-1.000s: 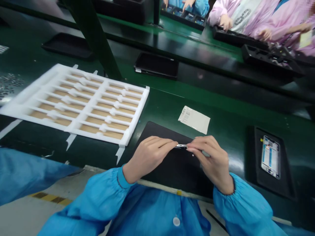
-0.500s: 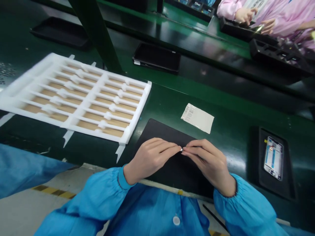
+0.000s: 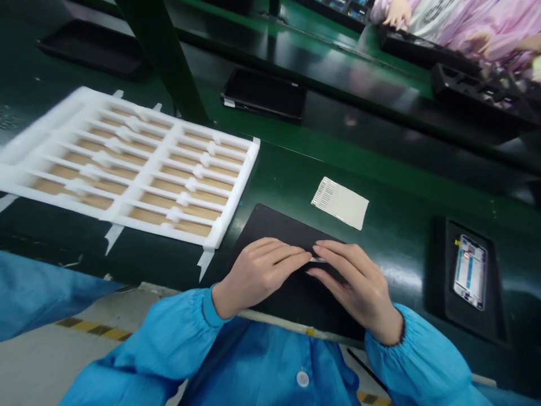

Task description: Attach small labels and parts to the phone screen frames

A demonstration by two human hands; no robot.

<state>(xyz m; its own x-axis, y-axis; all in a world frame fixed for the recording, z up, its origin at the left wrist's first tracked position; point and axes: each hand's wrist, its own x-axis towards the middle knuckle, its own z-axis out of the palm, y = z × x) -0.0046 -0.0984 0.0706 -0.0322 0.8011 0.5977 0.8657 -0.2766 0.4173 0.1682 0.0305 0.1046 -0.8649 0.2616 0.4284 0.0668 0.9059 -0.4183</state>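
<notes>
Head view: left hand [image 3: 262,275] pinches a slim silvery part [image 3: 318,260], long axis crosswise, toward the right hand [image 3: 362,285], its thumb and fingers parted.

Left hand [image 3: 262,276] over left side of mat [image 3: 291,310], back up, fingers together, thumb hidden. Right hand [image 3: 359,282] over mat's right side, thumb apart from fingers, fingertips just beside left's. Forearms angled in from mat's near corners.

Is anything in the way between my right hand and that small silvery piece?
Nothing visible is. The right hand is partly open right at the small silvery piece, which the left hand pinches over the black mat. Whether the right touches it, I can't tell.
</notes>
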